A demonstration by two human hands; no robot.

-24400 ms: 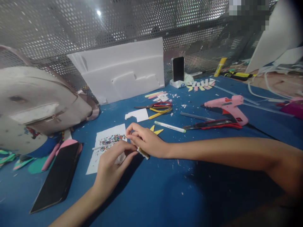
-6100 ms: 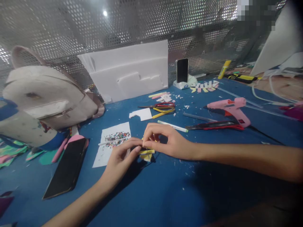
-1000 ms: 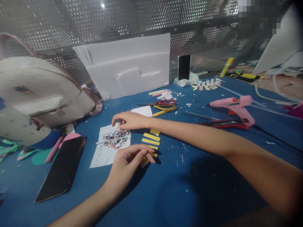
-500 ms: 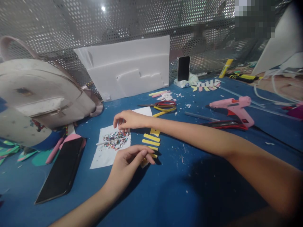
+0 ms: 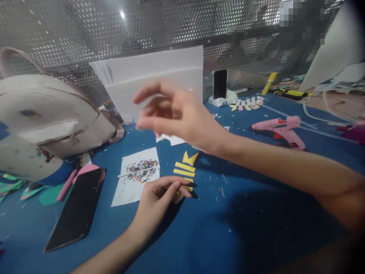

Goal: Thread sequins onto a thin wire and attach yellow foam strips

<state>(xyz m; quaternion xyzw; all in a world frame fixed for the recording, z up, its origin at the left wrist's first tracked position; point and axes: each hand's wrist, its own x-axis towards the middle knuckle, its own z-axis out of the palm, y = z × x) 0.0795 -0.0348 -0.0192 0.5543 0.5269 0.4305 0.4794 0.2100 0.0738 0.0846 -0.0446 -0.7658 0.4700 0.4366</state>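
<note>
My right hand (image 5: 179, 114) is raised over the table, slightly blurred, its fingers curved and apart with nothing visible between them. Low on the table, my left hand (image 5: 159, 196) has thumb and fingertips pressed together; whatever they may pinch is too small to make out. A pale yellowish piece (image 5: 178, 197) peeks out beneath those fingers. Beside them lie several yellow strips (image 5: 184, 172), partly covered by the hand, and a yellow crown-shaped piece (image 5: 189, 158). Left of these, a white paper sheet (image 5: 122, 196) bears colourful glitter flakes (image 5: 142, 167) and a thin white stick (image 5: 125, 175).
A black phone (image 5: 75, 209) lies at left, near a backpack (image 5: 57, 110). White foam boards (image 5: 148, 64) lean at the back beside a propped phone (image 5: 220, 84). At right are a pink glue gun (image 5: 285, 129), a glue stick (image 5: 269, 83) and a yellow-black cutter (image 5: 291, 94).
My right hand has lifted from above the glitter paper, up and toward the right, uncovering the crown-shaped piece and now hiding the scissors. My left hand has stayed nearly in place.
</note>
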